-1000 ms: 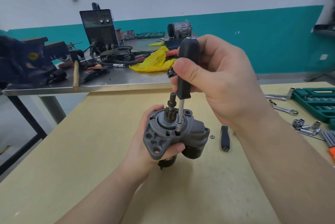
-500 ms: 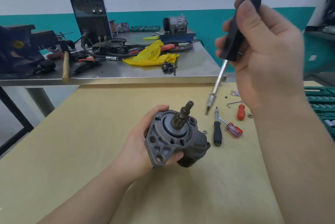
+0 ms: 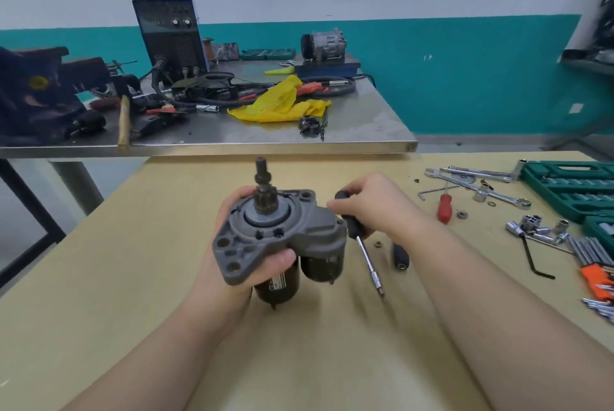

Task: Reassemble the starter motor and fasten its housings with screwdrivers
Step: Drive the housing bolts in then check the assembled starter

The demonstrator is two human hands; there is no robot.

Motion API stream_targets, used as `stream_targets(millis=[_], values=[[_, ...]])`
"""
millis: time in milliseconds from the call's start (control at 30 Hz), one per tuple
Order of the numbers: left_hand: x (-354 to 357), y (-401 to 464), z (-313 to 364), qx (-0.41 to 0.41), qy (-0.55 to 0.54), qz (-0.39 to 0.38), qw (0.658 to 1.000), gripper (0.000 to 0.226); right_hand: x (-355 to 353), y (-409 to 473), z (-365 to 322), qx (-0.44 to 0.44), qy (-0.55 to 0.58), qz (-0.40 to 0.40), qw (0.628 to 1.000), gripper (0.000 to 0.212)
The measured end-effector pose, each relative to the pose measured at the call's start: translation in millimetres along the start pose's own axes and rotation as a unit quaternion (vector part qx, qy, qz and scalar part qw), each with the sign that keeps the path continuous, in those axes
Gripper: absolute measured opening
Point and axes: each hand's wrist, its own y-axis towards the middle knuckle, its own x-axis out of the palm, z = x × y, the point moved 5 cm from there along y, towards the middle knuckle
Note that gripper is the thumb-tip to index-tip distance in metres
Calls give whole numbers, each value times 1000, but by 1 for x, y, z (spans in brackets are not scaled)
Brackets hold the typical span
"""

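With the left hand (image 3: 229,244) clamped around the starter motor (image 3: 279,234) above the tabletop (image 3: 133,277) and the right hand (image 3: 372,204), at three o'clock, closed on the screwdriver (image 3: 360,237), I'd steady the housing before seating the tip squarely.

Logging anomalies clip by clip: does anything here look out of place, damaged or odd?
Nothing looks damaged or spilled. One oddity: the black-handled screwdriver in the right hand points down and away from the starter motor, engaging no screw. A small nut lies loose on the table beside it.
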Motion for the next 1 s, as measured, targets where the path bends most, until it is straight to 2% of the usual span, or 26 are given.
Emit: stream_targets(millis=[100,267,433,500,600,700,867,1000], values=[[-10,3,-5,-21,-46,15,999,101,19,2,11,17,-50,-9,999,28],[-18,7,-13,-53,-101,42,993,91,36,4,21,11,-158,0,987,31],[-24,11,-24,-79,-118,54,988,77,19,2,18,11,-266,46,963,44],[-24,11,-25,-86,-128,58,986,75,1,1,15,15,-362,48,931,39],[-24,11,-25,-88,-135,60,985,73,-20,-7,17,40,-483,-38,874,37],[-24,11,-26,-91,-147,68,983,74,-25,-14,20,53,-500,-95,859,40],[-26,10,-27,-106,-158,87,978,72,-12,-12,17,30,-494,-85,865,18],[-28,9,-29,-137,-184,107,968,75,-9,-9,19,29,-491,-85,866,18]])
